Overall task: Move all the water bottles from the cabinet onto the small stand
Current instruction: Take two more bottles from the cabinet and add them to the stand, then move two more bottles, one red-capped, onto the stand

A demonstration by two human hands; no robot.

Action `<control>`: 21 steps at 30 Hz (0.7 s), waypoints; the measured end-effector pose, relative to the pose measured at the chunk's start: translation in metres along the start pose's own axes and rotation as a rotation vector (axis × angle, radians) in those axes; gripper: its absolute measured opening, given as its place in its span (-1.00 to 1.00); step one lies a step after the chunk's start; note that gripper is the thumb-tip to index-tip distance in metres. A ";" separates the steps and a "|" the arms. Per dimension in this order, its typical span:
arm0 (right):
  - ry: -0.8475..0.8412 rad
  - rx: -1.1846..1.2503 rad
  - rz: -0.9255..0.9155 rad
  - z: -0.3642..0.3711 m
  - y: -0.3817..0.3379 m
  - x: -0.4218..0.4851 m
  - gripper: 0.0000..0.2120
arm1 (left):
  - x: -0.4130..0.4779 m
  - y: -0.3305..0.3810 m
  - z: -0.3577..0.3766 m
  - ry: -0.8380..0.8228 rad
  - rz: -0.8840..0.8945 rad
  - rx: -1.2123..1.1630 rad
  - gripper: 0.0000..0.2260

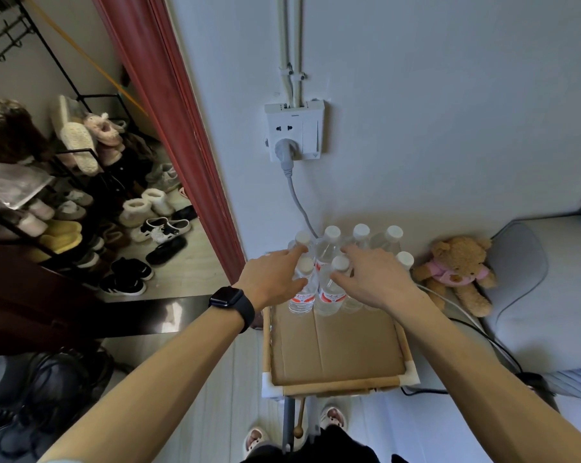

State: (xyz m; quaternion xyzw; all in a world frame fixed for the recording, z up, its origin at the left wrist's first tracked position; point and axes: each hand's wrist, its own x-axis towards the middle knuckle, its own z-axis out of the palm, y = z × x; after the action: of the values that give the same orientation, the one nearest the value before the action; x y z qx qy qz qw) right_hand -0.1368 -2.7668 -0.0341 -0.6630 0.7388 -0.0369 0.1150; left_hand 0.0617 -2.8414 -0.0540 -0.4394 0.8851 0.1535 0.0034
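Cardboard [332, 345] lines the top of the small stand [339, 384], a bamboo-railed frame with white corner joints, set against a pale wall.

Water bottles [327, 250]: clear, white caps, standing upright in a tight cluster at the far end of the stand, close to the wall. Seven caps countable, in two rough rows. The near half of the cardboard is bare.

Left hand [269, 279], black watch [230, 300] on its wrist: reaches in from the left, fingers [296, 252] and thumb curved round the front-left bottle [303, 295] at its shoulder.

Right hand [374, 277]: reaches in beside it, thumb and fingers [351, 252] closed about the neck of the front-middle bottle [331, 295], just under its cap. Both bottles stand with their bases on the cardboard.

Surroundings: wall socket [294, 132] above the stand with a grey cable [299, 208] dropping behind the bottles; teddy bear [456, 269] in a pink top lying on the grey bed [523, 295] to the right; shoe rack [82, 182] through the doorway at left.
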 end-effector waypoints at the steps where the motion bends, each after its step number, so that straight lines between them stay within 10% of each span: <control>1: 0.042 0.032 0.005 -0.003 0.001 -0.006 -0.59 | -0.004 -0.001 0.002 0.033 -0.018 -0.024 -0.53; 7: 0.177 0.273 0.076 0.005 0.001 -0.067 -0.77 | -0.054 -0.015 0.035 0.070 -0.130 -0.111 -0.78; 13: -0.123 0.204 0.112 0.077 0.010 -0.123 -0.69 | -0.110 -0.025 0.105 -0.261 -0.125 -0.032 -0.68; 21: -0.329 0.088 -0.120 0.128 0.001 -0.161 -0.69 | -0.192 0.012 0.143 -0.274 -0.372 0.019 -0.62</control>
State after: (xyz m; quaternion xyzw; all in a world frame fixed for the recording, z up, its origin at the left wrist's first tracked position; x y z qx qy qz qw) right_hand -0.0946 -2.5953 -0.1391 -0.6973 0.6668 0.0329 0.2610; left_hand 0.1517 -2.6463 -0.1601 -0.5699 0.7816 0.2000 0.1558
